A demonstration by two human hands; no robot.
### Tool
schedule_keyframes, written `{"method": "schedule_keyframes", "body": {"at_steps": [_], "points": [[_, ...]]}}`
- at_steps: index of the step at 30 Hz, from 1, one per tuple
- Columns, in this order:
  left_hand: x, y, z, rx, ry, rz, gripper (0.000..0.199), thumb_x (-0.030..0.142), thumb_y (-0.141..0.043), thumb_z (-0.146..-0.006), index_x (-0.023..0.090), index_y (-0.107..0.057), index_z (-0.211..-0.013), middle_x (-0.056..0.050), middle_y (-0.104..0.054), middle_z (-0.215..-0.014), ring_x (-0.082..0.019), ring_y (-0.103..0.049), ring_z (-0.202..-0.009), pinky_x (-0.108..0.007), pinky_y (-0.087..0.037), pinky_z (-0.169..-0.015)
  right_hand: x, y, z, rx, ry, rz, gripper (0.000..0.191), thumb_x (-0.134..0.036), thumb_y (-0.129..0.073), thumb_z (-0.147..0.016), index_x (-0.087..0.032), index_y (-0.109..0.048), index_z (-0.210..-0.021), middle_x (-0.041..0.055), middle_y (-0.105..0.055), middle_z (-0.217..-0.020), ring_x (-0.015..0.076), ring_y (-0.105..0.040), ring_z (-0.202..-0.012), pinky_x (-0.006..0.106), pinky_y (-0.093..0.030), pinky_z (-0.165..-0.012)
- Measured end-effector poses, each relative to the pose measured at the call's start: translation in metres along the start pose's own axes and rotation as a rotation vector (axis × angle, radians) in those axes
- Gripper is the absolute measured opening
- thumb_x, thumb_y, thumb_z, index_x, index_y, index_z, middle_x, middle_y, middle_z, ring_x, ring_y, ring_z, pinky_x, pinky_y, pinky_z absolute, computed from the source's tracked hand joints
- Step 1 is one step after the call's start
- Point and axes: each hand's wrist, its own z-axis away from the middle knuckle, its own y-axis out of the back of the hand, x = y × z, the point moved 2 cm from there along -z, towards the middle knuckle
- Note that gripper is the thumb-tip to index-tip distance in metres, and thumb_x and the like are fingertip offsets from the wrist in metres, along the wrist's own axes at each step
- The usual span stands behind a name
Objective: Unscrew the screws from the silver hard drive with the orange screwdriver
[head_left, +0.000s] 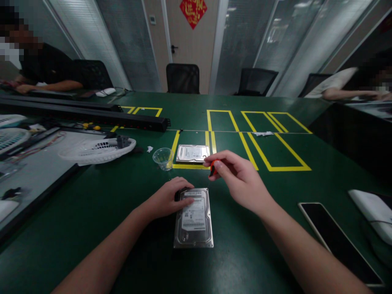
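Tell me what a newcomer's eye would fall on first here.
Probably the silver hard drive at near centre, with the left grip resting at its far left corner. The right grip holds a red-and-black handle near its far right corner. Behind everything, a red diamond sign stands out on the door.

Yellow tape outlines [290, 168] over a green table [241, 265], silver on the near hard drive [196, 222], orange-and-black on the handle [213, 167]!
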Motion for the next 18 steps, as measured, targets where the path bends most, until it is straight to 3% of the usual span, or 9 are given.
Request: {"method": "schedule_keyframes", "body": {"at_steps": [5, 9, 13, 18], "points": [[0.0009, 0.0005, -0.0001, -0.001, -0.005, -0.013, 0.028, 0.034, -0.074, -0.101, 0.025, -0.071, -0.128, -0.007, -0.07, -0.122, -0.026, -0.066, -0.111, -0.041, -0.054, -0.096, -0.0005, -0.0007, 0.001, 0.066, -0.026, -0.051, 0.024, -0.04, -0.079, -0.096, -0.019, -0.072, -0.106, 0.0082, -0.073, -0.111, 0.0182, -0.073, -0.087, 0.031, -0.069, -0.069], [0.0002, 0.0, 0.0003, 0.002, -0.01, -0.014, 0.028, 0.034, -0.074, -0.101, 0.024, -0.071, -0.127, -0.007, -0.07, -0.122, -0.026, -0.066, -0.112, -0.041, -0.054, -0.096, -0.0011, -0.0015, 0.0002, 0.009, -0.002, -0.017, 0.018, -0.035, -0.068, -0.104, -0.021, -0.074, -0.113, 0.0076, -0.073, -0.112, 0.0186, -0.073, -0.095, 0.031, -0.069, -0.077], [0.0, -0.0003, 0.0, 0.003, -0.002, 0.003, 0.028, 0.034, -0.075, -0.101, 0.025, -0.071, -0.127, -0.007, -0.07, -0.122, -0.026, -0.066, -0.111, -0.04, -0.054, -0.096, 0.0003, -0.0003, -0.0006, -0.027, 0.009, -0.019, 0.026, -0.035, -0.053, -0.111, -0.023, -0.075, -0.119, 0.0072, -0.074, -0.117, 0.017, -0.073, -0.098, 0.031, -0.069, -0.082], [0.0013, 0.0003, -0.0006, -0.001, -0.002, -0.008, 0.027, 0.033, -0.074, -0.101, 0.024, -0.071, -0.127, -0.007, -0.07, -0.121, -0.025, -0.066, -0.109, -0.04, -0.054, -0.094, -0.0004, 0.0, 0.0003, 0.025, -0.018, -0.01, 0.02, -0.037, -0.068, -0.104, -0.02, -0.074, -0.11, 0.0076, -0.074, -0.111, 0.0181, -0.073, -0.092, 0.031, -0.069, -0.076]]}}
